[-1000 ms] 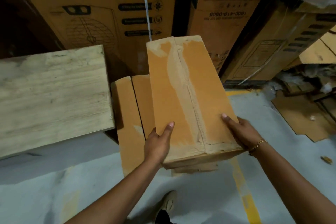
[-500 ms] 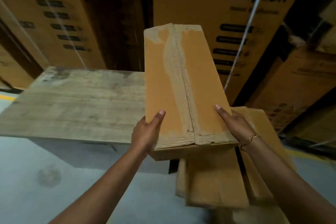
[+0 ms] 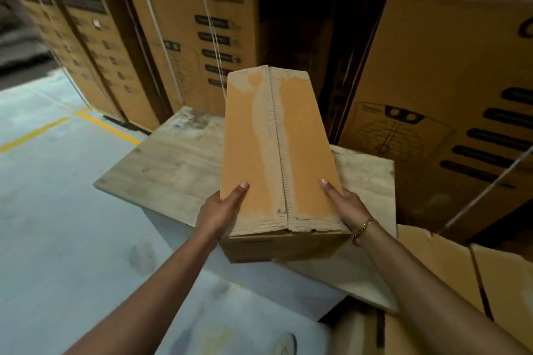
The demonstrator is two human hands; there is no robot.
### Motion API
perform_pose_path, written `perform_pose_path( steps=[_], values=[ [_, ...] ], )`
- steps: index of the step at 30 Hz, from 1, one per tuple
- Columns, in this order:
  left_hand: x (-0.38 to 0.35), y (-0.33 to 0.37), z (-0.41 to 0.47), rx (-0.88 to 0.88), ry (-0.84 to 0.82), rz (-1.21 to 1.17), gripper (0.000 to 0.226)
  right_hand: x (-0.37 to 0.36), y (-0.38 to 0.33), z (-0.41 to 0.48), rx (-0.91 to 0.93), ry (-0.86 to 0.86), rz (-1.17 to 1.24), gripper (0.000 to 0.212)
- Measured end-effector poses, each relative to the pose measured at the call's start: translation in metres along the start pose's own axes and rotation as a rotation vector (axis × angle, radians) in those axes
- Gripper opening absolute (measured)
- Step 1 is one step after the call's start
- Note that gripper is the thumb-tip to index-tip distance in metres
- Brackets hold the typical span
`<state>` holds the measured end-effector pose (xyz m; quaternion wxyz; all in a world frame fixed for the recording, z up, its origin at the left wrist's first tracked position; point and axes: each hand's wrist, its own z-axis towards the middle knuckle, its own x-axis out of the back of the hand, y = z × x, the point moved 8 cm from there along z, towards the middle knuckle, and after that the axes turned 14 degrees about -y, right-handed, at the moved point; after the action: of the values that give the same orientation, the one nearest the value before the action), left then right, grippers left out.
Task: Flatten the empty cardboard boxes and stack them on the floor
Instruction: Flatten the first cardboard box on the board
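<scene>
swung over from the floor stack, the box [image 3: 277, 153] now hangs above the bench [image 3: 173, 164]; your left hand [image 3: 222, 210] and right hand [image 3: 346, 204] clasp its near end. it's unflattened, so folding and stacking remain.

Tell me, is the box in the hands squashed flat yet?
Not yet. The box is full-shaped: its top flaps meet shut along a middle seam, and a front wall shows below them.

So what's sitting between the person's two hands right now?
A long cardboard box, its top flaps shut. The left hand grips its near left corner and the right hand grips its near right corner. The head view shows this.
</scene>
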<state>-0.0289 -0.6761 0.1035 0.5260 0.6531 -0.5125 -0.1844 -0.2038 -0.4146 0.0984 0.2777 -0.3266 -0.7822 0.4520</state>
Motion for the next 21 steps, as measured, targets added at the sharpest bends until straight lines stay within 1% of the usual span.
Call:
perform_pose_path(
  steps=[1, 2, 4, 6, 7, 9, 12, 14, 15, 17, 19, 20, 21],
  values=[
    [0.007, 0.001, 0.012, 0.001, 0.011, 0.014, 0.095, -0.007, -0.005, 0.016, -0.004, -0.019, -0.010, 0.074],
    [0.013, 0.002, 0.022, -0.003, 0.018, 0.029, 0.088, -0.012, -0.009, 0.034, 0.002, -0.026, -0.025, 0.071],
    [0.024, 0.003, 0.043, -0.003, 0.035, 0.053, 0.078, -0.023, -0.019, 0.061, 0.004, -0.054, -0.039, 0.055],
    [0.035, 0.003, 0.062, 0.021, 0.050, 0.054, 0.087, -0.031, -0.025, 0.088, 0.001, -0.074, -0.066, 0.042],
    [0.041, 0.001, 0.072, 0.033, 0.055, 0.055, 0.094, -0.036, -0.027, 0.098, 0.000, -0.093, -0.077, 0.042],
    [0.050, -0.007, 0.092, 0.065, 0.053, 0.083, 0.100, -0.046, -0.029, 0.119, 0.013, -0.125, -0.125, 0.050],
    [0.058, -0.030, 0.111, 0.159, 0.070, 0.175, 0.094, -0.062, -0.015, 0.138, -0.079, -0.222, -0.272, 0.082],
    [0.060, -0.043, 0.114, 0.199, 0.113, 0.246, 0.088, -0.069, -0.008, 0.144, -0.131, -0.249, -0.379, 0.089],
    [0.061, -0.047, 0.116, 0.197, 0.133, 0.292, 0.087, -0.070, -0.009, 0.148, -0.114, -0.227, -0.426, 0.092],
    [0.062, -0.048, 0.118, 0.201, 0.156, 0.363, 0.087, -0.072, -0.029, 0.153, -0.005, -0.133, -0.605, 0.091],
    [0.061, -0.049, 0.122, 0.214, 0.165, 0.414, 0.085, -0.087, -0.062, 0.153, 0.208, -0.031, -0.918, 0.082],
    [0.061, -0.049, 0.122, 0.217, 0.172, 0.430, 0.084, -0.104, -0.078, 0.149, 0.321, -0.036, -1.048, 0.075],
    [0.062, -0.051, 0.123, 0.215, 0.179, 0.441, 0.082, -0.125, -0.093, 0.144, 0.411, -0.084, -1.155, 0.068]
  ],
)
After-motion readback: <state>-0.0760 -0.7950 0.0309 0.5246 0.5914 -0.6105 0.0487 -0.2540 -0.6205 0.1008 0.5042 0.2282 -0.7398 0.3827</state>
